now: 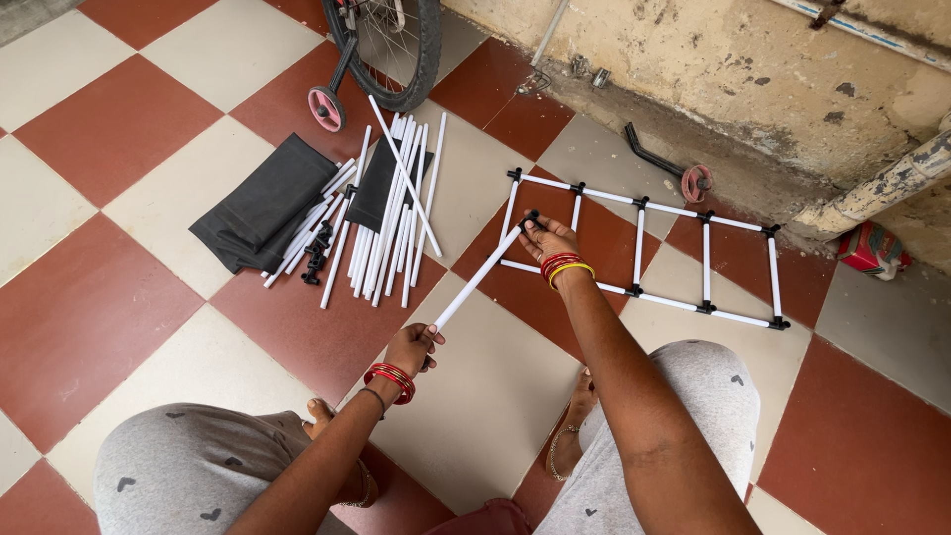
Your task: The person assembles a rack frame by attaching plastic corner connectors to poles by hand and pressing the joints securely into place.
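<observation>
left hand point(411, 347) gripping white tube point(480, 274) low end | right hand point(545, 238) pinching black connector point(532, 217) on its far tip | ladder-like frame point(705, 260) just beyond

Tube point(477, 277) runs betw. both hands: left hand point(411, 347) at near end, right hand point(545, 238) at far end w/ connector point(530, 217). Ladder-like frame point(642, 248) on floor just right of & beyond right hand. Loose tube pile point(391, 213) left of right hand; folded fabric point(263, 203) further left. Bike wheel point(391, 45) beyond pile.
</observation>
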